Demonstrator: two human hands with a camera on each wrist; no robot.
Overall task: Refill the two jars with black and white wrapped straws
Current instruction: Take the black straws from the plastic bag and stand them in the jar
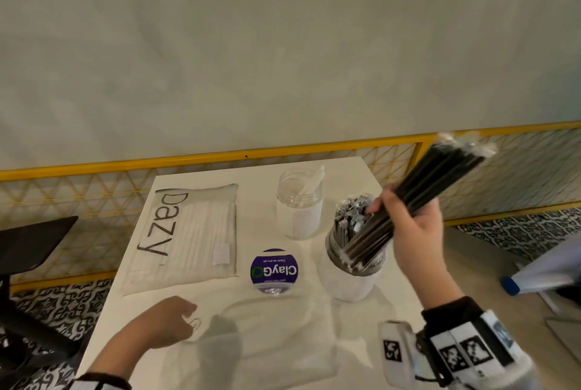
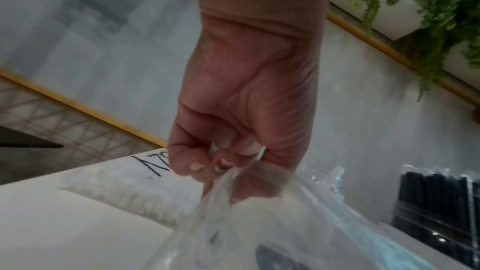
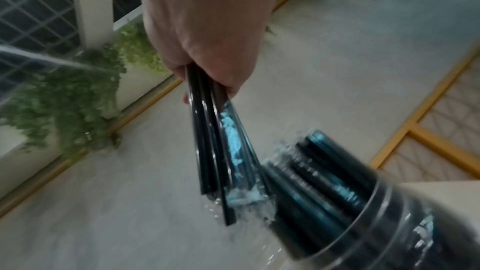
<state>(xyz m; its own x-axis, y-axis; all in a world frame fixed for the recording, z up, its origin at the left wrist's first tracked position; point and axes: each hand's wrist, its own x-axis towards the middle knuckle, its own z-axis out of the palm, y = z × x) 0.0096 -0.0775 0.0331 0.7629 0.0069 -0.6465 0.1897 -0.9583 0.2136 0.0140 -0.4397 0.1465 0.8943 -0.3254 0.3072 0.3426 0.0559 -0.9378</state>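
Note:
My right hand (image 1: 408, 220) grips a bundle of black wrapped straws (image 1: 418, 198), tilted, its lower ends at the mouth of the near jar (image 1: 352, 276), which holds several black straws. In the right wrist view the bundle (image 3: 215, 151) hangs beside that jar (image 3: 363, 213). Behind it stands a second glass jar (image 1: 298, 210) with a few white straws. A flat pack of white wrapped straws (image 1: 188, 232) marked "Dazy" lies at the table's left. My left hand (image 1: 169, 320) pinches a clear empty plastic bag (image 1: 267, 336); the left wrist view shows the bag (image 2: 246, 213) pinched between the fingers.
A round purple ClayGo lid (image 1: 274, 270) lies between the pack and the near jar. The white table (image 1: 361, 358) stands against a yellow lattice railing (image 1: 94, 188). A black chair (image 1: 28, 248) is at the left. Patterned floor tiles lie on both sides.

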